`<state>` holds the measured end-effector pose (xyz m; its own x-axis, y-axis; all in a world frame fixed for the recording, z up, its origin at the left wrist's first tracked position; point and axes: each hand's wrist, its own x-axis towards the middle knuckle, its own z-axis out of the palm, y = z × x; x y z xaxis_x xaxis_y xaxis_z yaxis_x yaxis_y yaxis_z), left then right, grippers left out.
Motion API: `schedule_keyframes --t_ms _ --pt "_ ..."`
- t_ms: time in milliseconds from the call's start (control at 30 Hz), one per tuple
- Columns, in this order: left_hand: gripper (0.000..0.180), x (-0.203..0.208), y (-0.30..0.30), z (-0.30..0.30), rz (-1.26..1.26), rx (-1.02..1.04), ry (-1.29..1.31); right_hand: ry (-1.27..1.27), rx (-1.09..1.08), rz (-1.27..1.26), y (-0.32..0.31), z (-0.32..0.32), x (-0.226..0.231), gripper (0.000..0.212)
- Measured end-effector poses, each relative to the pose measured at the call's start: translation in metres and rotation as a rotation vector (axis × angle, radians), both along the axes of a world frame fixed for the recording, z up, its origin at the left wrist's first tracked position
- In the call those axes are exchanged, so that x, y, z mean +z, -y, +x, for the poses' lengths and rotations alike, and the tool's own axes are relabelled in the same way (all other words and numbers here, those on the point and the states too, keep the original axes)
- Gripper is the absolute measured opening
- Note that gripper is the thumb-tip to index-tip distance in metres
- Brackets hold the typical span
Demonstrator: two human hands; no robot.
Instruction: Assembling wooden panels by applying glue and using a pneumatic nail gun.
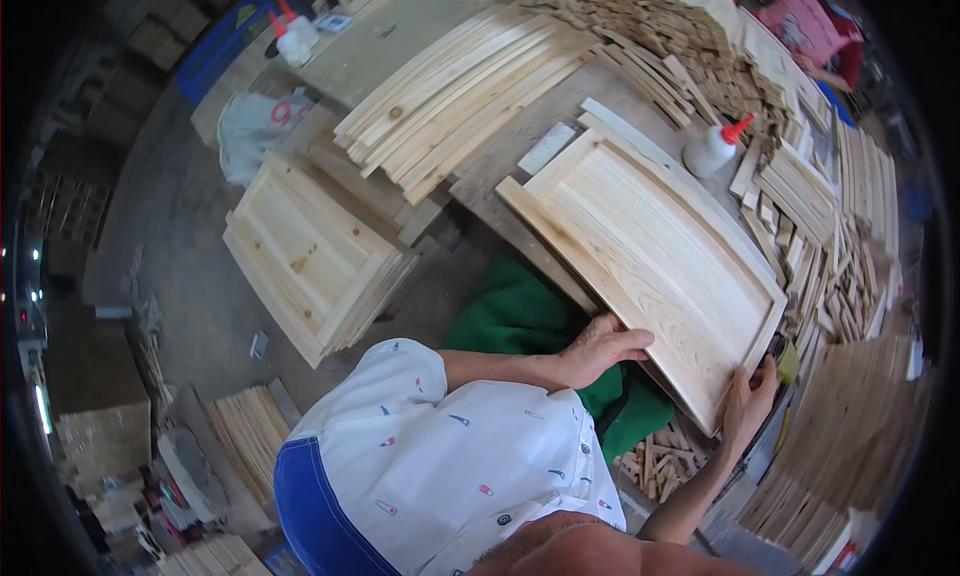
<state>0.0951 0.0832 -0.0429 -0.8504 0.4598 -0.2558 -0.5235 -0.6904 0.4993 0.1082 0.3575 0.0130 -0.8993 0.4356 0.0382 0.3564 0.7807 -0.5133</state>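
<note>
One pale wooden panel (pixel 660 266), rectangular, framed, with fine curving grain.

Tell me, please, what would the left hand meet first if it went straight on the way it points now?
Most likely the panel: the left hand is right at its near edge, though exact depth there is unclear.

Left hand (pixel 600 356): some fingers hidden beneath wooden panel (pixel 660 261) | pink-shirted co-worker (pixel 803 26): cut off above | lower-left wood stack (pixel 215 558): cut off below
</note>
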Motion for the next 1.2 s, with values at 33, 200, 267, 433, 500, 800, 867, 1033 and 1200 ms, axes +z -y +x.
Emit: schedule_keyframes --t_ms 33,200,267,433,500,800,867,1033,1200 --pt "0.038 0.004 0.002 0.003 -0.107 -0.025 -0.037 0.059 -0.073 -0.194 -0.005 -0.002 -0.005 0.054" --pt "0.039 0.03 0.051 -0.003 -0.289 0.001 -0.249 -0.199 -0.014 -0.623 0.0 -0.03 -0.002 0.057" --pt "0.041 0.046 0.09 -0.014 -0.271 0.085 -0.296 -0.32 0.077 -0.808 0.022 -0.052 0.012 0.058" --pt "0.049 0.08 0.238 0.011 -0.563 0.548 -0.261 -0.279 0.368 -0.908 0.162 -0.084 0.025 0.047" --pt "0.046 0.087 0.279 0.031 -0.651 0.833 -0.141 -0.157 0.496 -0.942 0.22 -0.076 0.024 0.045" --pt "0.041 -0.032 0.402 0.173 -1.278 1.314 0.327 0.235 0.98 -1.156 0.424 -0.015 -0.092 0.041" --pt "0.041 -0.039 0.413 0.178 -1.338 1.284 0.363 0.331 1.081 -0.871 0.43 -0.018 -0.1 0.039" --pt "0.041 -0.044 0.445 0.161 -1.494 1.176 0.465 0.116 1.168 -0.674 0.458 -0.039 -0.1 0.036" --pt "0.043 -0.078 0.487 0.174 -1.595 1.065 0.488 -0.227 1.248 -0.561 0.484 -0.05 -0.12 0.032"
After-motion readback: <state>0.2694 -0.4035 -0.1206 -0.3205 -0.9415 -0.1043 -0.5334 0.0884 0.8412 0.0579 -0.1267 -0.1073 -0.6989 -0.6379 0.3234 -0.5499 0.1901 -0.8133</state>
